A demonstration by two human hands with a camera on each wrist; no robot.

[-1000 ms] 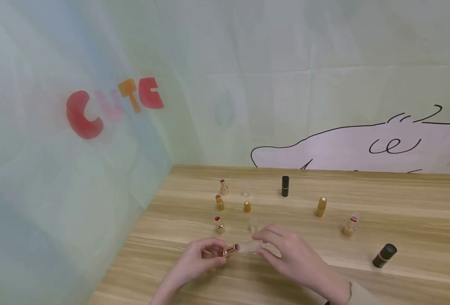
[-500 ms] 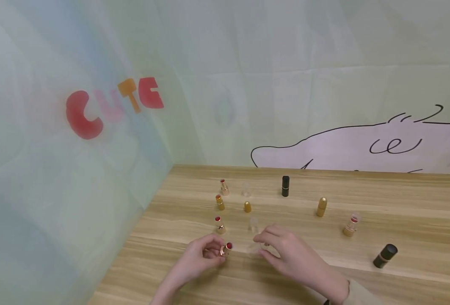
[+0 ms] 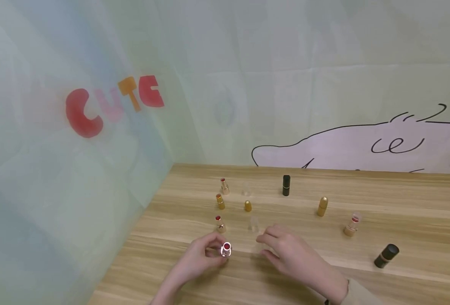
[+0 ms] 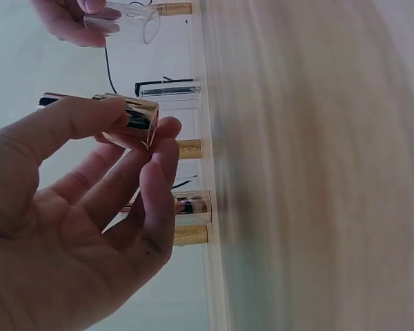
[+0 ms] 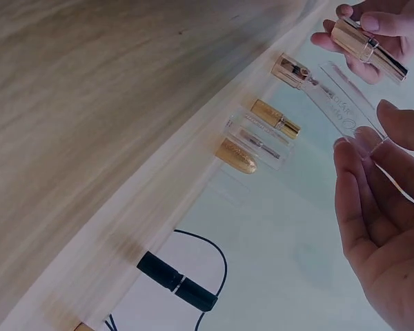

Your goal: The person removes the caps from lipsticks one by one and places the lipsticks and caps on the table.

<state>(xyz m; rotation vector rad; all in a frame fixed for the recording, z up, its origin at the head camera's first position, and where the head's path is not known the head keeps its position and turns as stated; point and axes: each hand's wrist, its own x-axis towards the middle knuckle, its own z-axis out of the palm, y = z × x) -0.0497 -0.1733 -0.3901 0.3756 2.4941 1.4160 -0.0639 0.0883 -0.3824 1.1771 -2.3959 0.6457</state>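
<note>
My left hand (image 3: 199,257) grips the gold base of an uncapped lipstick (image 4: 136,123) between thumb and fingers. Its red tip (image 3: 227,245) faces up and toward the head camera. To its right, my right hand (image 3: 295,256) pinches a clear lipstick cap (image 5: 341,103) at one end; in the head view the cap hardly shows. The cap and the lipstick are apart, a short gap between the two hands. Just behind the left hand stands another uncapped lipstick (image 3: 219,224), with a second clear cap (image 3: 253,225) upright to its right.
Farther back are a gold uncapped lipstick (image 3: 220,201), a rose-gold one (image 3: 225,187), a small gold cap (image 3: 248,206) and a faint clear cap (image 3: 246,190). On the right stand black lipsticks (image 3: 386,256), a gold one (image 3: 322,206) and a clear-capped one (image 3: 351,225). Fabric walls enclose the wooden table (image 3: 419,203).
The clear cap has come away from the lipstick's tip, to the right with my right hand. My left hand has turned the lipstick from pointing right to pointing up toward the head camera.
</note>
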